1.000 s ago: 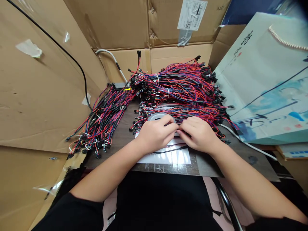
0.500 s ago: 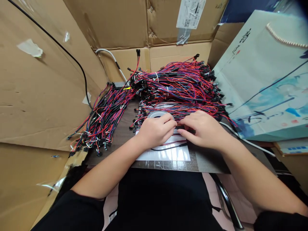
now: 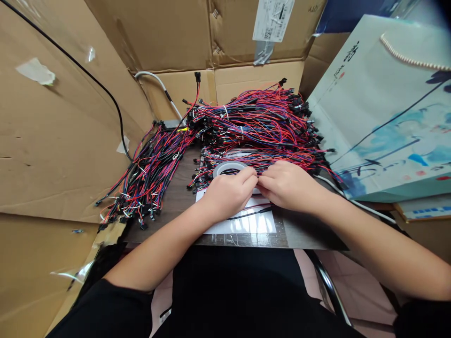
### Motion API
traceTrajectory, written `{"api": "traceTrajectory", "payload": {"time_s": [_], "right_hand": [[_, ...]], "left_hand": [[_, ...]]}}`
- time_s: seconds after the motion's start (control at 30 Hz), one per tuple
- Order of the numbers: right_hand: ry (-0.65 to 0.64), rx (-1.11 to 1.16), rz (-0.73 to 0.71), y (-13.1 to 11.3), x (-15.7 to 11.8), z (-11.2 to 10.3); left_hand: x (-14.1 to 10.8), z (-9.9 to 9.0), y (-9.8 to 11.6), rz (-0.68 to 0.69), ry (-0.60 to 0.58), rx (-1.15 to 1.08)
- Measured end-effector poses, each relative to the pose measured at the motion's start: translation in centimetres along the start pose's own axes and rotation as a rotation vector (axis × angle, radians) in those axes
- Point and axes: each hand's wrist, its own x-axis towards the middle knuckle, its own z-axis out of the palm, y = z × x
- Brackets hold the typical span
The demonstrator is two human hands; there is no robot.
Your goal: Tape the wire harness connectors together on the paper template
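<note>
My left hand (image 3: 231, 193) is closed over the front of a white ring, which looks like a roll of tape (image 3: 217, 170), its fingertips pinched together. Beside it, my right hand (image 3: 289, 186) is closed too, fingertips meeting those of the left. Whatever sits between the fingers is hidden. Below the hands, a red and a black wire (image 3: 252, 214) cross a white printed sheet (image 3: 243, 226) on the table. Directly behind the ring lies a row of red, blue and black wire harnesses (image 3: 282, 157) with black connectors.
A large pile of tied wire harnesses (image 3: 260, 112) fills the back of the dark table (image 3: 310, 230). Another heap of harnesses (image 3: 151, 164) lies at the left. Cardboard (image 3: 63, 141) walls the left and back. A pale paper bag (image 3: 387, 117) stands at the right, near a grey cable (image 3: 355, 204).
My right hand's fingers have closed from a parted pose and come up against my left fingertips. The view has shifted slightly; the piles look the same.
</note>
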Motion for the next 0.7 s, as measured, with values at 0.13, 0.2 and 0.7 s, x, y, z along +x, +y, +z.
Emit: {"api": "traceTrajectory", "payload": {"time_s": [0.13,0.2,0.7], "right_hand": [[0.095,-0.024,-0.042,0.2,-0.1,0.3],[0.127,-0.03,-0.068,0.3,-0.1,0.5],[0.251,-0.257,-0.416,1.1,0.5,0.7]], "left_hand": [[0.0,0.1,-0.1,0.021,0.001,-0.01],[-0.1,0.3,-0.4,0.04,0.029,-0.023],[-0.5,1.3,-0.8,0.061,0.134,-0.06]]}}
